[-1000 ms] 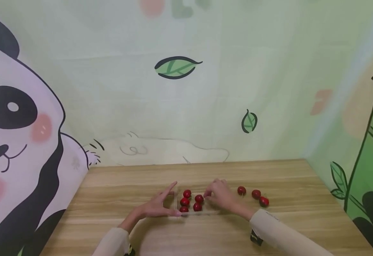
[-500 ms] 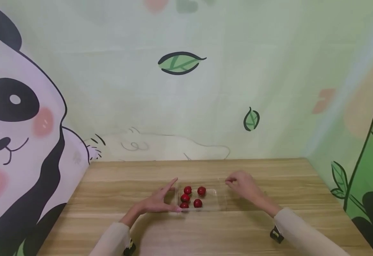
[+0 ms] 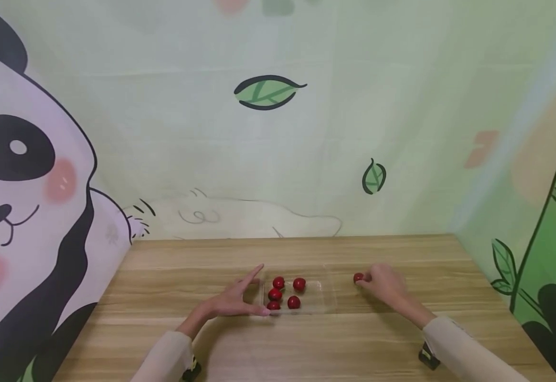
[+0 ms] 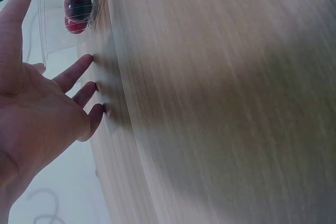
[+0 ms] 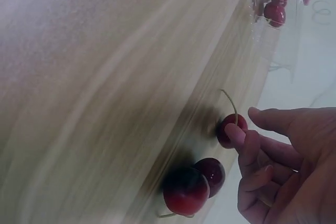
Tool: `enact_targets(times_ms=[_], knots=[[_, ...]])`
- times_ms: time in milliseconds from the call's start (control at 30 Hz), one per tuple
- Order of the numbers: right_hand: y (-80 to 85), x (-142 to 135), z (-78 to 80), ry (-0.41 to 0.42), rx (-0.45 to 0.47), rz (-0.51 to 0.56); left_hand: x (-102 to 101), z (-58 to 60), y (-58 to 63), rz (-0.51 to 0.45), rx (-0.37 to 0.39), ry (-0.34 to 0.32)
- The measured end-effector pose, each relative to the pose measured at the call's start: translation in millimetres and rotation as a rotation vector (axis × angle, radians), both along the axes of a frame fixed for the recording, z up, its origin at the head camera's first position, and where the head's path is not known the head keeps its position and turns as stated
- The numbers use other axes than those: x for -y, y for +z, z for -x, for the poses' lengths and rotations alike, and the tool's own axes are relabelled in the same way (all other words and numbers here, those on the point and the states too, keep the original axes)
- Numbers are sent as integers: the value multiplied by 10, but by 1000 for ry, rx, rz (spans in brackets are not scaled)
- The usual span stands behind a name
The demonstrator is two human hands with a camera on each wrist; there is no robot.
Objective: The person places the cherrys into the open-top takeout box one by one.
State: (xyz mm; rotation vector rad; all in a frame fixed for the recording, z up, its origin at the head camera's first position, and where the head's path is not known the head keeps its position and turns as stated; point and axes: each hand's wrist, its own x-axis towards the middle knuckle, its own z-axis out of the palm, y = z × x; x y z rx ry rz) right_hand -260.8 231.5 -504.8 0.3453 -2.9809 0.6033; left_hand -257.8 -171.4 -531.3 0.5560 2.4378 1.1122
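Since half a second ago, the right hand (image 3: 384, 285) has moved from beside the clear box (image 3: 328, 297) out to a lone cherry (image 3: 356, 278), just right of it on the tabletop (image 3: 306, 345); the left hand (image 3: 232, 301) stays at the box's left end. From the head, five cherries (image 3: 275, 294) sit inside, towards that end, so I judge the box partly filled; its long axis runs left to right, a short end facing the left hand. At the left wrist, that hand's fingers are spread, thumb and index bracketing the box without curling round anything. At the right wrist, the index fingertip overlaps the cherry and the thumb stands just beside; whether the pinch has closed I cannot tell, though the other fingers are curled. Its stem (image 5: 229, 98) arcs towards the box, while the round body shows no clear long axis. Two more cherries (image 5: 186, 195) lie close together nearby, leaving three outside.
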Motion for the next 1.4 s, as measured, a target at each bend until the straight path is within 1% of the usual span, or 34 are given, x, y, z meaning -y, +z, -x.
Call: enact_targets(times_ms=[233,400,633,933,1000,1100,1233,1333,1400], knots=[[-30,17,-11,-15,28,-14,2,-17,4,5,-9,1],[-69,11,11,-21,46,-12,0,-25,2,8,-3,2],[-144,-38,54,-9,67,32,-2,-10,-17,5,0,-3],[-176,-119,95,-23,164,238,-1,-30,-10,12,6,2],[-158,-130,105,-27,186,274,3,-34,-5,13,8,3],[-123,-134,124,-10,202,325,11,-35,-4,14,10,3],[-63,-105,158,29,196,403,17,-30,0,12,7,7],[-2,-65,176,34,203,462,13,-29,11,10,5,7],[36,-26,180,24,204,485,10,-29,18,10,7,5]])
